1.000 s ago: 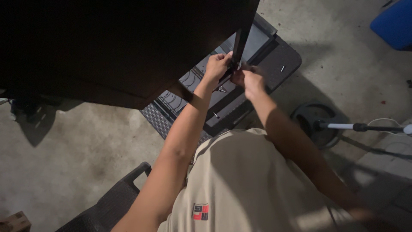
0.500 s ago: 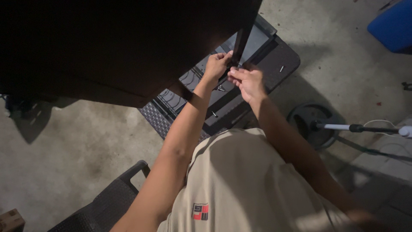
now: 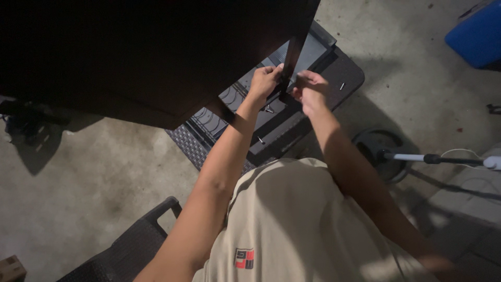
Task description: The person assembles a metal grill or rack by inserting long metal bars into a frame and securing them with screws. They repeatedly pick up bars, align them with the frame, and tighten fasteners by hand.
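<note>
With both arms stretched forward, my left hand [image 3: 263, 79] and right hand [image 3: 309, 87] close their fingers on the lower end of a dark narrow strut [image 3: 292, 57], which hangs between them above grey plastic panels [image 3: 271, 117].

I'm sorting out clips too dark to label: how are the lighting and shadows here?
Head view: the dark panel at upper left is nearly black, detail lost; both hands, left hand and right hand, are lit and fairly sharp; the person's hard shadow falls across the concrete floor; no glare.
</note>
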